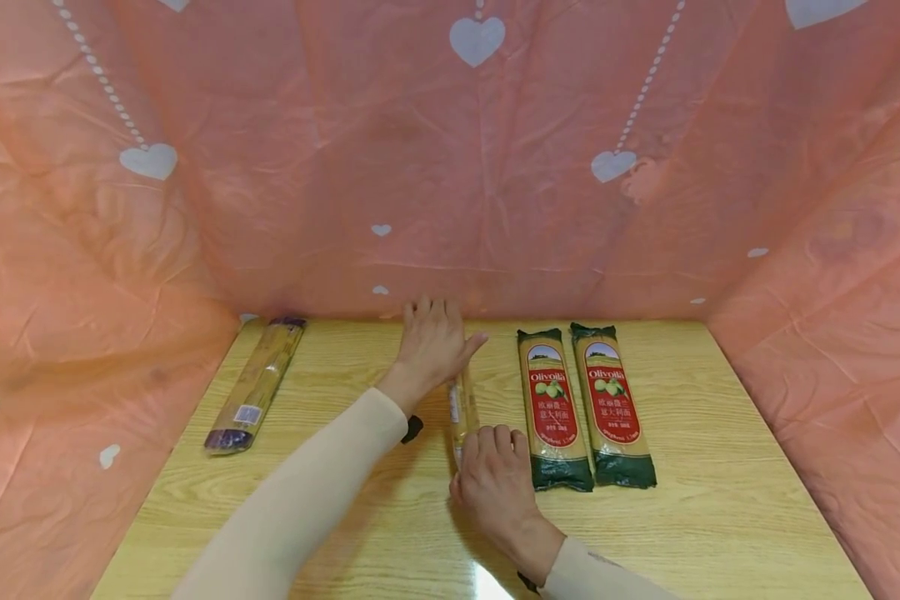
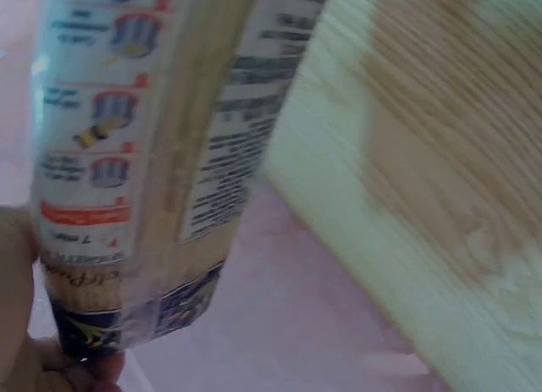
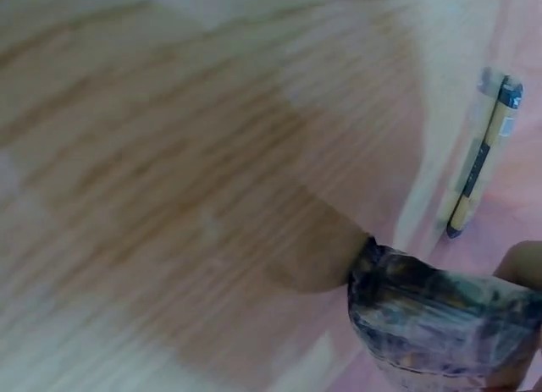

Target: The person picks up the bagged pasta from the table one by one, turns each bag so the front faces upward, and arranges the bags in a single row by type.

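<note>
Between my two hands is a long pack of spaghetti (image 1: 462, 408) in clear plastic, seen edge-on from the head. At its far end my left hand (image 1: 432, 342) holds it, thumb pointing right. My right hand (image 1: 497, 487) grips the near end, its fingers curled over it. The left wrist view shows printed cooking pictures and text on the pack (image 2: 161, 146), with a dark blue end beside the fingertips. The pack's crinkled dark end (image 3: 440, 311) appears in the right wrist view, with fingers at its right side.
Two green-ended Olivoila spaghetti packs, the nearer one (image 1: 553, 408) and the outer one (image 1: 612, 404), lie face up on the right. A purple-ended spaghetti pack (image 1: 258, 385) lies slanted at the left. Pink cloth (image 1: 450, 208) walls the wooden table (image 1: 375, 533) at back and sides.
</note>
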Motion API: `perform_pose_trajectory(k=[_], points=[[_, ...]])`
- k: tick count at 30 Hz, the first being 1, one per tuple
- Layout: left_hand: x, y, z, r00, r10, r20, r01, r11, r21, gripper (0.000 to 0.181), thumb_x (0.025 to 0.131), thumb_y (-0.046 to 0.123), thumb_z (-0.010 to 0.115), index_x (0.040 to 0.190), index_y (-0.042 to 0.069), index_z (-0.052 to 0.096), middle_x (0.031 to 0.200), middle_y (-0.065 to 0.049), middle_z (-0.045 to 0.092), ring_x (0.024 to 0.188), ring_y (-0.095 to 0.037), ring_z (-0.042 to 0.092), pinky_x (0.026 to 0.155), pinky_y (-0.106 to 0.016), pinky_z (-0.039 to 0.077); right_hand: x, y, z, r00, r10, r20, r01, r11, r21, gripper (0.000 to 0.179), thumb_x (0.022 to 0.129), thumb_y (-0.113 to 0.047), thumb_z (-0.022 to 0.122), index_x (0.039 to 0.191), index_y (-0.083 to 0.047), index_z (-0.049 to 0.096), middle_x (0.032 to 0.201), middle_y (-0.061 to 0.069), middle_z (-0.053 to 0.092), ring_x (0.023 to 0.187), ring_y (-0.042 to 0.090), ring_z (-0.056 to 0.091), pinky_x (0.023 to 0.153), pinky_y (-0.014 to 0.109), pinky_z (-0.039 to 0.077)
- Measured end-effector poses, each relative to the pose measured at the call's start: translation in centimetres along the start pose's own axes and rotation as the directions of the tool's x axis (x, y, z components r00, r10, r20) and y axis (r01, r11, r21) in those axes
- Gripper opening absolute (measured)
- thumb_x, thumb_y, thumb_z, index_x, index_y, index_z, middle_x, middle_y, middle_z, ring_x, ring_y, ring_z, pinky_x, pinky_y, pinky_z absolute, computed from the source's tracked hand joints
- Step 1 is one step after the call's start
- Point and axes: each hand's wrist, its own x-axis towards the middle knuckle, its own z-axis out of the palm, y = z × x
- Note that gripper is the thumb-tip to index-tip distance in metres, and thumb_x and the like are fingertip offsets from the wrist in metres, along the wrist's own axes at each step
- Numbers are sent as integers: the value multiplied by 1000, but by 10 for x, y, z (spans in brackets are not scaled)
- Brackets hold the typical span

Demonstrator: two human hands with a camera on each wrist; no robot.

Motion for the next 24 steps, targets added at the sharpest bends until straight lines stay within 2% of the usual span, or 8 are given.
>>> perform_pose_trajectory(k=[6, 10, 14, 16, 19, 22, 24], points=[[-4, -3, 8, 996, 69, -62, -66, 996, 61, 46, 104, 44, 67, 113, 0, 60, 104, -15, 63, 100, -35, 57, 91, -49, 47, 0, -3, 2, 1000, -16, 26, 16, 1000, 4, 32, 80, -36, 65, 82, -6, 52, 77, 9, 50, 77, 30, 52, 72, 44, 44], [-6, -6, 12, 987, 143, -78, -143, 990, 11, 35, 106, 33, 64, 115, 1, 57, 108, -16, 63, 104, -36, 56, 93, -50, 47, -2, -4, 4, 1000, -24, -4, 24, 999, 35, 41, 86, -46, 65, 82, -7, 53, 78, 8, 50, 77, 31, 52, 74, 45, 43], [-7, -12, 14, 977, 201, -72, -207, 975, -81, 35, 107, 28, 64, 124, 0, 56, 115, -17, 62, 109, -36, 53, 95, -50, 46, -7, -4, 2, 999, -25, -34, 27, 996, 83, 54, 104, -58, 48, 79, -10, 52, 76, 6, 49, 75, 29, 51, 75, 45, 43], [-8, -16, 15, 976, 213, -45, -217, 968, -127, 40, 107, 28, 64, 131, -2, 54, 121, -18, 61, 113, -35, 51, 98, -50, 45, -10, -1, 0, 999, -20, -44, 25, 992, 122, 58, 108, -60, 42, 78, -11, 51, 75, 5, 49, 75, 28, 50, 75, 45, 43], [-10, -21, 15, 973, 230, -26, -231, 959, -163, 47, 107, 30, 64, 138, -4, 52, 127, -19, 61, 118, -36, 52, 105, -52, 45, -15, 6, -3, 999, 8, -44, 0, 987, 163, 61, 107, -63, 42, 77, -11, 49, 74, 6, 48, 74, 29, 49, 72, 45, 42], [-12, -27, 14, 971, 238, -35, -240, 951, -196, 46, 108, 29, 63, 138, -5, 53, 126, -20, 61, 118, -36, 52, 108, -52, 44, -17, 14, -4, 998, 55, -21, -51, 988, 147, 65, 99, -69, 48, 73, -9, 49, 73, 8, 48, 73, 30, 49, 69, 45, 41], [-14, -30, 14, 970, 240, -49, -244, 941, -235, 45, 108, 26, 63, 139, -5, 52, 125, -20, 61, 117, -36, 51, 109, -53, 43, -16, 18, -3, 997, 79, 21, -81, 988, 131, 68, 93, -73, 55, 72, -9, 51, 73, 8, 50, 72, 30, 49, 68, 44, 39]])
